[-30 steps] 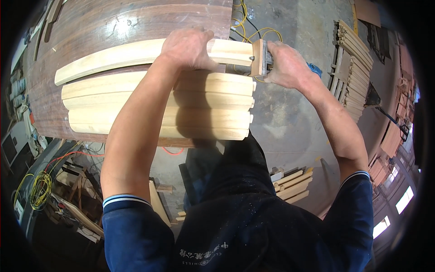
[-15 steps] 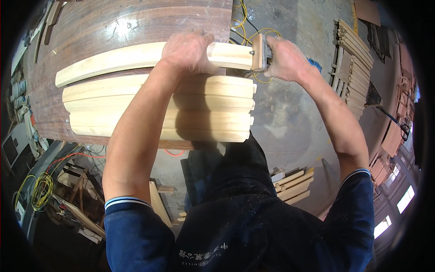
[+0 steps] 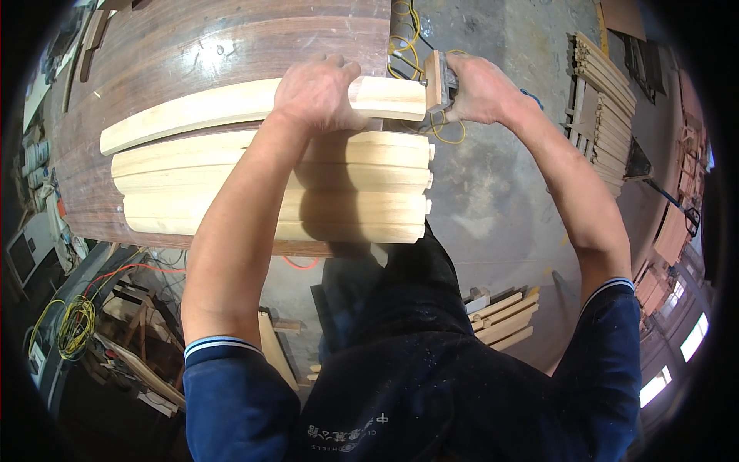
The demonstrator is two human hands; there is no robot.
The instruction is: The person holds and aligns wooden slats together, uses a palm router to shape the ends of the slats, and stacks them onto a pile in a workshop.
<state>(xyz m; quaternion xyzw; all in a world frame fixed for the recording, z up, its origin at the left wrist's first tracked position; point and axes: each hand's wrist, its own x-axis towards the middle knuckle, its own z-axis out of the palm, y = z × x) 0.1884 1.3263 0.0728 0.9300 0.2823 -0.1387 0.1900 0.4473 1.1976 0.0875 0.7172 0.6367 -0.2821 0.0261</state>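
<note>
My left hand grips a pale curved wooden slat, fingers over its far edge and thumb at the near side. The slat lies on the brown table, its right end jutting past the table's edge. At that end my right hand is closed around a handheld power tool with a wooden plate on its face. The plate stands upright close against the slat's end, with a small metal bit showing beside it. Most of the tool's body is hidden by the hand. Nearer me lie several similar slats side by side, with tenons at their right ends.
The brown tabletop ends at the right over a concrete floor. Yellow cords hang by that edge. Stacked wooden pieces stand at the right, and more slats lie low beside me. A coiled yellow cable hangs at the left.
The tool in my right hand has shifted slightly away from me along the slat's end. My left hand keeps its place on the slat.
</note>
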